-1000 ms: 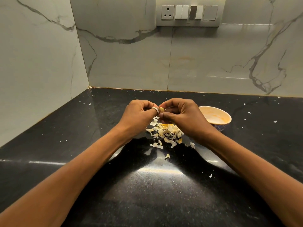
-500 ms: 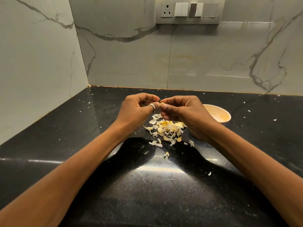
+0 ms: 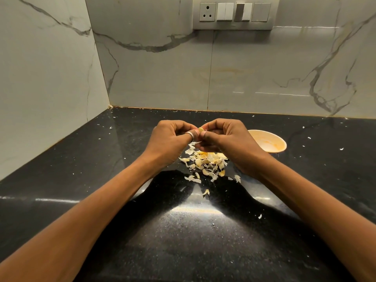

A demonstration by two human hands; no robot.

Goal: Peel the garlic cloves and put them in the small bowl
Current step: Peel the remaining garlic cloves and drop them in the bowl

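A small pale garlic clove (image 3: pixel 200 130) is pinched between the fingertips of both hands above the counter. My left hand (image 3: pixel 171 141), with a ring on the thumb, holds it from the left. My right hand (image 3: pixel 225 139) holds it from the right, and a thin strip of skin (image 3: pixel 196 142) hangs below the fingers. Under the hands lies a pile of garlic skins and cloves (image 3: pixel 205 161). The small cream bowl (image 3: pixel 272 140) stands just right of my right hand, partly hidden by it.
The black stone counter (image 3: pixel 101 169) is speckled with loose skin flakes. Marble walls meet in a corner at the back left. A switch and socket panel (image 3: pixel 233 13) sits high on the back wall.
Both hands rose slightly from the pile over the second and keep working the clove; a strip of skin now hangs under the fingers.
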